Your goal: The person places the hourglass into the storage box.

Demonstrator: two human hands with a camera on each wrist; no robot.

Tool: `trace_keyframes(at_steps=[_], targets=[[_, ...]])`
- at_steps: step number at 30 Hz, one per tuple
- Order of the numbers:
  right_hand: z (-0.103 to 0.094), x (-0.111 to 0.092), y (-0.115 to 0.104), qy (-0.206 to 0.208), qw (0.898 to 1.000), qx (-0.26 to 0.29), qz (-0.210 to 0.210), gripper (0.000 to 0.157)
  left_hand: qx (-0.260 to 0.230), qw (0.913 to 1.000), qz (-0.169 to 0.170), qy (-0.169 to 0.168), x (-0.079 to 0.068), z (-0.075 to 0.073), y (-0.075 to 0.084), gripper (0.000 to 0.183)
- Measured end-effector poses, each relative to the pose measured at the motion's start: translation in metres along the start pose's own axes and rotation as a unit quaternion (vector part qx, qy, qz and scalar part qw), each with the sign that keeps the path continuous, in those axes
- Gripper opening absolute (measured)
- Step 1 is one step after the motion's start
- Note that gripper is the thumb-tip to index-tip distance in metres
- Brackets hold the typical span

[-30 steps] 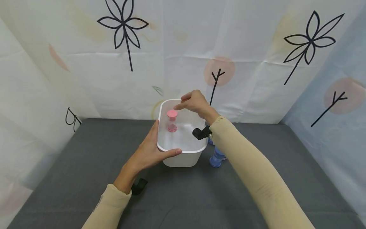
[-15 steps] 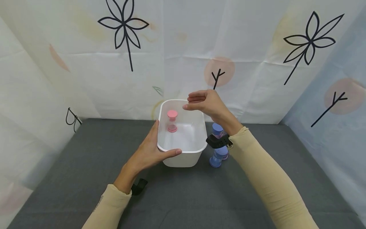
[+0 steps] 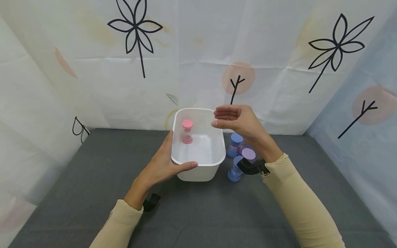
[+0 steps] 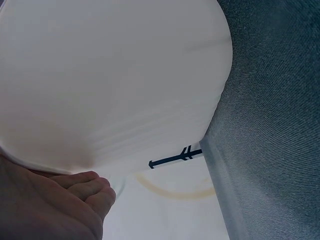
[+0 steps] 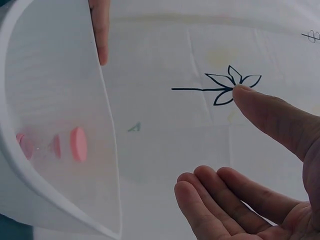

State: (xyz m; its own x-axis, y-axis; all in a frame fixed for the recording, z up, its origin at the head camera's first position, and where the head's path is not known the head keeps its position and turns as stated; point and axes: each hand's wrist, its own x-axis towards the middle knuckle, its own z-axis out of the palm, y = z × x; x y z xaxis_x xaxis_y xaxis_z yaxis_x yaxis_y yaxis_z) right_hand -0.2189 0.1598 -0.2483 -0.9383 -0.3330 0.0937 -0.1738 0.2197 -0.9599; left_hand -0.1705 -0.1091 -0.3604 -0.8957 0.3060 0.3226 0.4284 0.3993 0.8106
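Observation:
A white plastic bin (image 3: 198, 172) stands on the dark grey cloth. My left hand (image 3: 162, 162) holds it at the near left corner, thumb along the front rim and fingers against the left outer wall; in the left wrist view the fingers (image 4: 86, 189) lie beside the bin's wall. Inside, toward the left wall, a small pink-capped hourglass (image 3: 187, 126) with a clear middle stands upright. My right hand (image 3: 237, 120) hovers near the bin's far right rim, holding nothing, its fingers together and the thumb apart.
Several more hourglasses stand right of the bin, partly under the right forearm: a blue one (image 3: 236, 138) farther back, a purple-topped one (image 3: 248, 153) and another blue one (image 3: 234, 175) nearer. A patterned white cloth backdrop (image 3: 198, 69) rises behind the table.
My right hand has drawn back from above the pink hourglass toward the right, bringing more of the blue and purple hourglasses into sight. The left hand and the bin have stayed put.

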Motion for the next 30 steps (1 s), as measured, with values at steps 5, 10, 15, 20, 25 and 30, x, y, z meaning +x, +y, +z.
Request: trace_keyframes(at_steps=[5,10,15,20,25,30], targets=[[-0.005,-0.013,0.005,0.001,1.000,0.007,0.002,0.058,0.004,1.0000,0.003,0.002,0.001,0.000,-0.001,0.118],[-0.011,-0.024,0.014,0.003,1.000,0.012,-0.004,0.056,0.006,1.0000,-0.001,0.004,0.000,0.001,-0.001,0.119],[-0.017,-0.035,0.020,0.006,1.000,0.015,-0.002,0.057,0.009,0.9999,-0.001,0.007,0.000,0.001,-0.001,0.119],[-0.023,-0.043,0.029,0.008,1.000,0.027,-0.004,0.057,0.009,0.9999,0.001,0.007,0.000,0.000,-0.002,0.119],[-0.028,-0.052,0.040,0.013,0.999,0.046,-0.024,0.054,0.006,1.0000,0.003,0.005,0.001,0.000,-0.002,0.120],[-0.034,-0.060,0.054,0.022,0.998,0.058,-0.034,0.052,0.006,1.0000,0.001,0.007,0.001,0.001,-0.001,0.120]])
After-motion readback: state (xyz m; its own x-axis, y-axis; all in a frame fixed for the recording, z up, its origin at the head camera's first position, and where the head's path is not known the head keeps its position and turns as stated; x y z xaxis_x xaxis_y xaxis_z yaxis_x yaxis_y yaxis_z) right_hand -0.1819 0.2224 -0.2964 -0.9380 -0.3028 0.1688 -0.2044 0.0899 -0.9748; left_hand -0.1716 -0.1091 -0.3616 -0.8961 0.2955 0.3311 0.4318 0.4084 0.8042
